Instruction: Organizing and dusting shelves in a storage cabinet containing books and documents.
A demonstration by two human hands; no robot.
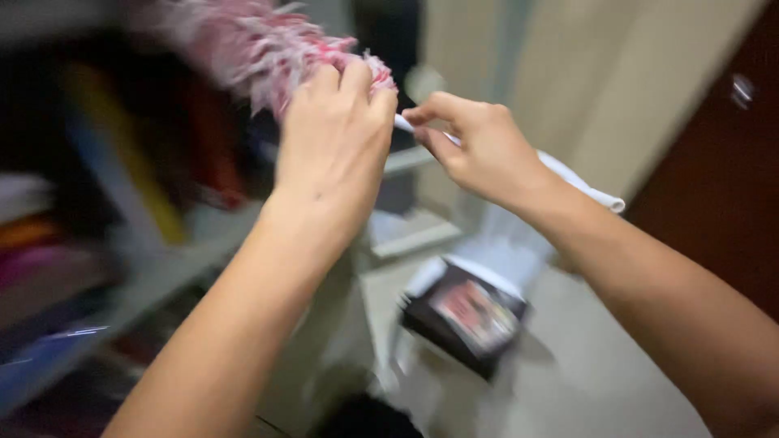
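Beside the blurred grey bookshelf (pixel 162 276), the left hand (pixel 337 146) is clenched around the fluffy pink-and-white duster head (pixel 251 45), steadying it. The right hand (pixel 487 150) pinches the duster's white plastic handle (pixel 580 182), bracing both ends.

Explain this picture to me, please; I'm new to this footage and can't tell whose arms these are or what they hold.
The one picture comes from a camera worn on a person's head, looking down at their own bare arms. The left hand is closed around the fluffy pink and white head of a duster. The right hand pinches the duster's white handle with its fingers. To the left is a blurred shelf of colourful things. Below, on the pale floor, lies a dark book or box. The blur hides finer detail.
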